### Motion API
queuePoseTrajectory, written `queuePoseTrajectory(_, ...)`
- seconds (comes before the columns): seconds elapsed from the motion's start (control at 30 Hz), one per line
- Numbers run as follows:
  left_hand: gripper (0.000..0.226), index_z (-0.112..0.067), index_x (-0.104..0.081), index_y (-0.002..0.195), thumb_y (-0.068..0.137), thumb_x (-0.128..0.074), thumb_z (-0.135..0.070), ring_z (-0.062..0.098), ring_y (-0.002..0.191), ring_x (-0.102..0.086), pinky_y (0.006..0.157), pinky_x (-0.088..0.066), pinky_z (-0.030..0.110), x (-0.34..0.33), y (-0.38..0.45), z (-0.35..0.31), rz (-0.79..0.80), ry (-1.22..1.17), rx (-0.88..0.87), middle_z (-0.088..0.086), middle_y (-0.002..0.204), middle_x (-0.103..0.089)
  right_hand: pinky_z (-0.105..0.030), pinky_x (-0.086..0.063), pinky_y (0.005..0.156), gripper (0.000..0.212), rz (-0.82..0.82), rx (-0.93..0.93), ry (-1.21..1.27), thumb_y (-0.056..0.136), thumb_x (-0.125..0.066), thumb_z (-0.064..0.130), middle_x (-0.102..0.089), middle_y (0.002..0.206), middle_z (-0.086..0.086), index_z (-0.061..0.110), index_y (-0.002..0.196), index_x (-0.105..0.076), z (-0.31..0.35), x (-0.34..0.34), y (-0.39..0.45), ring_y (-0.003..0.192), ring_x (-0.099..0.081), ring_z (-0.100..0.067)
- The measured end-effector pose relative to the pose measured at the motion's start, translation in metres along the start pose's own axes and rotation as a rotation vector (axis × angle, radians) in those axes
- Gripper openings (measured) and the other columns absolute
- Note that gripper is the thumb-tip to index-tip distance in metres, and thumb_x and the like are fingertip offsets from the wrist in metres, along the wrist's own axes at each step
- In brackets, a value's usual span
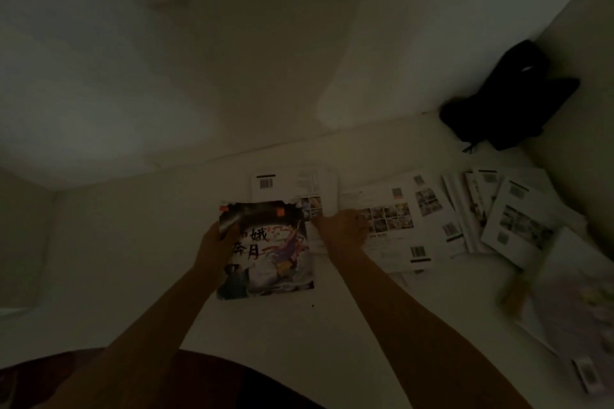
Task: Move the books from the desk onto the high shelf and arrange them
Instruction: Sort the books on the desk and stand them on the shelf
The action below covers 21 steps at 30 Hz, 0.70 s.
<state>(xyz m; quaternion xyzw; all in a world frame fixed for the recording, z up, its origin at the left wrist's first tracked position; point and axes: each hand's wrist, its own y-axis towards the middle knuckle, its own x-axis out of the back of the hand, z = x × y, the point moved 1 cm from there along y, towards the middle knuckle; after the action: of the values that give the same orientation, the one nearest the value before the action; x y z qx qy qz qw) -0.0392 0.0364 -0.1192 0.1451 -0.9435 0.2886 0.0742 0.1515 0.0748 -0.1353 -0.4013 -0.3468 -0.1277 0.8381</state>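
The scene is dim. A colourful picture book (pixel 272 252) with black characters on its cover lies on the white desk (pixel 133 259). My left hand (pixel 216 246) grips its left edge, thumb on the cover. My right hand (pixel 344 226) reaches to the right of it, fingers curled at the edge of a white book (pixel 392 226) that lies face down with small photos and barcodes. Behind both lies another white book (pixel 289 184) with a barcode. Further right several white books (pixel 511 219) lie overlapping. The high shelf is out of view.
A black bag (pixel 511 96) leans in the desk's far right corner against the wall. A pale book (pixel 571 312), blurred, lies at the right front. The white wall (pixel 199 60) rises behind the desk.
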Motion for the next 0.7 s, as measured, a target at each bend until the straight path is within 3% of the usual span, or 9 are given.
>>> queuePoseTrajectory(0.23, 0.040, -0.002, -0.045, 0.133, 0.096, -0.048, -0.016, 0.038, 0.119, -0.049, 0.085, -0.039, 0.035, 0.010, 0.004, -0.001, 0.062, 0.008, 0.062, 0.025, 0.131, -0.050, -0.042, -0.043, 0.100, 0.079, 0.018, 0.072, 0.312, 0.086, -0.066, 0.018, -0.039, 0.139, -0.023, -0.004, 0.142, -0.014, 0.000, -0.003, -0.005, 0.123, -0.046, -0.037)
queuePoseTrajectory(0.37, 0.042, -0.002, -0.044, 0.134, 0.095, -0.049, -0.018, 0.037, 0.120, -0.048, 0.086, -0.039, 0.035, 0.019, 0.008, -0.003, 0.106, 0.001, 0.104, 0.023, 0.131, -0.050, -0.036, -0.046, 0.088, 0.059, 0.111, -0.040, 0.597, 0.085, -0.065, 0.008, -0.049, 0.129, -0.023, -0.006, 0.134, -0.036, -0.002, 0.002, -0.013, 0.114, -0.052, -0.036)
queuePoseTrajectory(0.43, 0.042, -0.002, -0.045, 0.133, 0.095, -0.049, -0.019, 0.037, 0.119, -0.050, 0.086, -0.040, 0.035, 0.026, 0.011, -0.002, 0.143, 0.010, 0.117, 0.024, 0.131, -0.051, -0.039, -0.046, 0.090, 0.054, 0.215, -0.099, 0.697, 0.085, -0.065, 0.008, -0.052, 0.127, -0.022, -0.006, 0.132, -0.042, -0.005, 0.000, -0.019, 0.115, -0.052, -0.036)
queuePoseTrajectory(0.53, 0.040, -0.003, -0.047, 0.131, 0.095, -0.049, -0.021, 0.034, 0.113, -0.053, 0.087, -0.043, 0.036, 0.036, 0.011, -0.007, 0.210, 0.006, 0.117, 0.024, 0.129, -0.053, -0.039, -0.045, 0.092, 0.048, 0.219, -0.027, 0.668, 0.084, -0.066, 0.007, -0.053, 0.127, -0.021, -0.004, 0.128, -0.049, -0.011, -0.002, -0.027, 0.116, -0.051, -0.036)
queuePoseTrajectory(0.7, 0.039, -0.002, -0.047, 0.131, 0.095, -0.050, -0.017, 0.033, 0.105, -0.055, 0.083, -0.043, 0.036, 0.065, 0.020, -0.029, 0.155, -0.068, 0.080, 0.019, 0.122, -0.055, -0.037, -0.045, 0.086, 0.043, -0.005, 0.264, 0.435, 0.087, -0.063, 0.009, -0.056, 0.116, -0.016, -0.001, 0.127, -0.049, -0.002, 0.029, -0.041, 0.108, -0.054, -0.031)
